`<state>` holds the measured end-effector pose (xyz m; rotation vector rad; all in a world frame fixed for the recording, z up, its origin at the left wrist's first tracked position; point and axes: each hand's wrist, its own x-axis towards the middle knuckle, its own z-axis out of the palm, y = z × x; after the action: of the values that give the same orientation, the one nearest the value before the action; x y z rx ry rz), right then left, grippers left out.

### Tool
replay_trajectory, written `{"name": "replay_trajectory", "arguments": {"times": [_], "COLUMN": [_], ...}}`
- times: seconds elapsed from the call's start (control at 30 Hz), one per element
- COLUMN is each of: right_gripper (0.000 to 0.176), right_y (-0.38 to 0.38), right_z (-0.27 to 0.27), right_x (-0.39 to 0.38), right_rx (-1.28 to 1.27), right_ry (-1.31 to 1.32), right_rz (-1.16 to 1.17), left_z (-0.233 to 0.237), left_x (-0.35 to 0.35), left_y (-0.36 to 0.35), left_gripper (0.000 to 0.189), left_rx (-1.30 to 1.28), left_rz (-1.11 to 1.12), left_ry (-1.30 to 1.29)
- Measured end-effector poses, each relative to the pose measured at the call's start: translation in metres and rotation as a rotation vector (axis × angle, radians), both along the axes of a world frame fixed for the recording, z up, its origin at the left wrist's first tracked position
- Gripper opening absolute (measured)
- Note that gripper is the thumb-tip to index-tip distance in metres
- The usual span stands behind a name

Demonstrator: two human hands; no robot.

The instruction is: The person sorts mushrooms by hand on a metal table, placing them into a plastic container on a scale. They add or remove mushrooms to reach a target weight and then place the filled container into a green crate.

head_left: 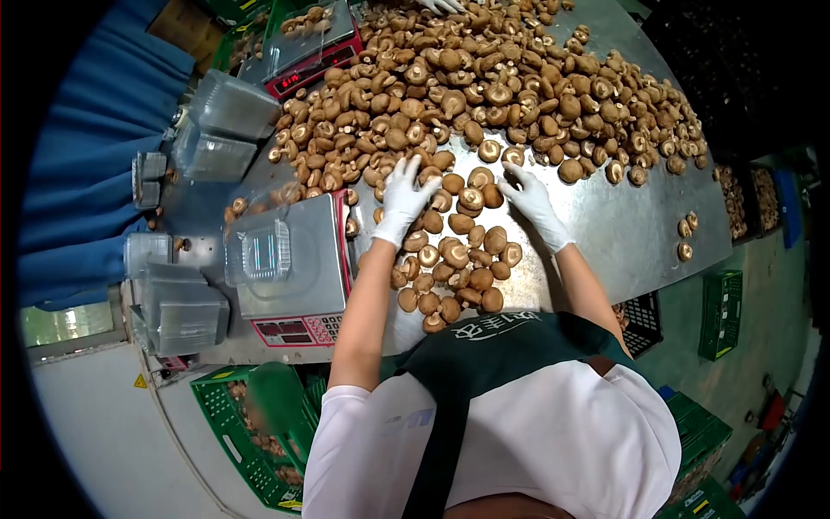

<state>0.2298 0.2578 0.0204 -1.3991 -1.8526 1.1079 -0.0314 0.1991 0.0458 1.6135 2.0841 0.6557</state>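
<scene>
My left hand (404,201), in a white glove, rests at the near edge of a big heap of brown shiitake mushrooms (450,95). Its fingers are spread against a few mushrooms and grip none of them. My right hand (534,206), also gloved in white, lies across from it with fingers apart, close to single mushrooms on the metal table (609,229). Between my hands and my body is a smaller group of loose mushrooms (454,251), some caps up, some stems up. A transparent plastic tray (264,251) sits on the scale (298,298) to my left.
Stacked transparent trays (229,108) and more trays (186,303) stand at the left. Beyond them hangs a blue curtain (104,130). A second scale (316,65) is at the far left, and another person's gloved hand (443,5) at the far edge. Green crates (233,441) stand below.
</scene>
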Motion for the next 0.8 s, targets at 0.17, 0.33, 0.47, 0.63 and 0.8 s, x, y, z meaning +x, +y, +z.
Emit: {"name": "replay_trajectory", "arguments": {"times": [0.17,0.33,0.47,0.63,0.8], "right_gripper": [0.054,0.052,0.058,0.085,0.111], "right_y": [-0.005,-0.025,-0.048,-0.101,-0.153], "right_z": [0.01,0.054,0.07,0.092,0.059], "right_x": [-0.034,-0.018,0.039,0.095,0.09], "right_rx": [0.121,-0.191,-0.021,-0.239,-0.051], "right_ry": [-0.168,0.262,0.176,-0.267,-0.536], "right_rz": [0.26,0.204,0.075,0.081,0.352], "left_z": [-0.009,0.007,0.05,0.05,0.005], "left_x": [0.018,0.008,0.009,0.024,0.039], "left_y": [0.005,-0.047,-0.12,-0.216,-0.264], "left_gripper": [0.067,0.043,0.044,0.076,0.107], "left_rx": [-0.061,0.3,0.356,0.008,-0.08], "left_rz": [-0.24,-0.156,0.163,0.169,-0.098], "left_ry": [0.031,-0.257,-0.278,-0.131,0.169]}}
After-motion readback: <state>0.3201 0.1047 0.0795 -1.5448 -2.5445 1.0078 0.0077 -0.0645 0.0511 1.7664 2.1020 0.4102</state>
